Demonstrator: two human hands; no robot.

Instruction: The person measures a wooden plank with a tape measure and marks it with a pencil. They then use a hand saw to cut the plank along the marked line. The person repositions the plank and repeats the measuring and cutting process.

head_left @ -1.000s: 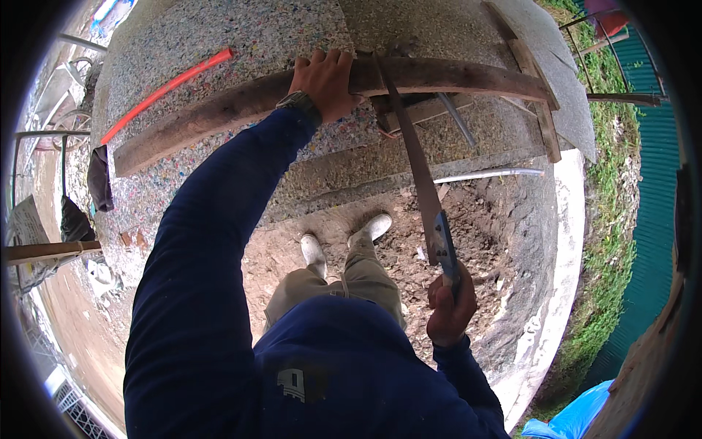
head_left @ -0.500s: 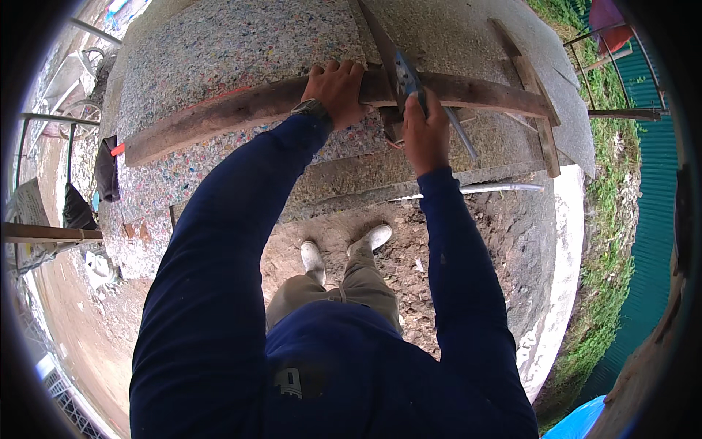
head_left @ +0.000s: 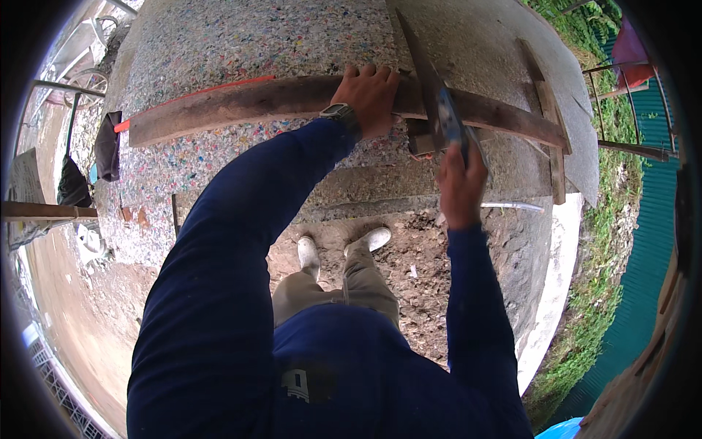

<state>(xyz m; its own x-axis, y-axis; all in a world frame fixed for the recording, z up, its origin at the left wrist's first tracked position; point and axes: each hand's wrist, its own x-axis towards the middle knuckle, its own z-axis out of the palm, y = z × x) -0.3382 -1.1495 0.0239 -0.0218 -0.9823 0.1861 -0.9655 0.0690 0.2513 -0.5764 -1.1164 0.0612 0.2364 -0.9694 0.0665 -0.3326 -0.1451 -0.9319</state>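
A long brown wooden plank [head_left: 234, 106] runs crosswise over a speckled board [head_left: 263, 36]. My left hand [head_left: 367, 101] presses down on it near the middle, the fingers hooked over its far edge. In my right hand [head_left: 463, 186] is the handle of a handsaw [head_left: 428, 80]. The saw's long blade lies across the plank just right of my left hand, its tip pointing away from me. How deep the teeth sit in the wood cannot be seen. A short wood block [head_left: 423, 139] shows beneath the plank by the blade.
Wooden strips [head_left: 547, 117] lie under the plank's right end. An orange-red strip [head_left: 212, 91] runs along its far left edge. A dark cloth bag [head_left: 108, 146] hangs at the left. My boots [head_left: 376, 238] stand on rough soil; green corrugated sheeting [head_left: 621, 307] lines the right.
My right hand has drawn the handsaw back toward me and slightly right, so its handle is now nearer. My left hand stays on the plank; the whole view has shifted slightly.
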